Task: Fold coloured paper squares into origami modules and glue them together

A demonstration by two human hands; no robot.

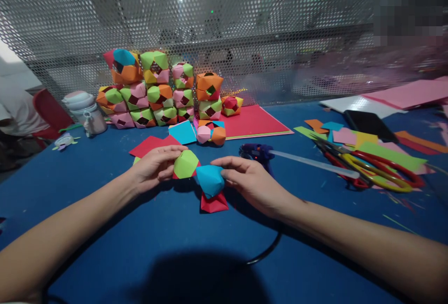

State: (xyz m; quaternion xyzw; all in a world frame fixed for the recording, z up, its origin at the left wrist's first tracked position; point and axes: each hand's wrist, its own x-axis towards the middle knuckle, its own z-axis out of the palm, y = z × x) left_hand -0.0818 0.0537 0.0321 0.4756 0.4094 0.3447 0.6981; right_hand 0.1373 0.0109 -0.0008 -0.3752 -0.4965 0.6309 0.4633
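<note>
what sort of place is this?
Likely a paper-craft workspace: stacked multicoloured faceted paper shapes, a dark-blue glue gun with a long translucent glue stick, and metal scissors with red and yellow handles, all on a blue tabletop.

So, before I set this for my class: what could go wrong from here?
The glue gun lies close to the right hand; if hot, it might burn the fingers.
A black cable runs beside the right forearm, so a sweep of that arm could snag it.
Squeezing the folded blue paper too hard might crease it.
</note>
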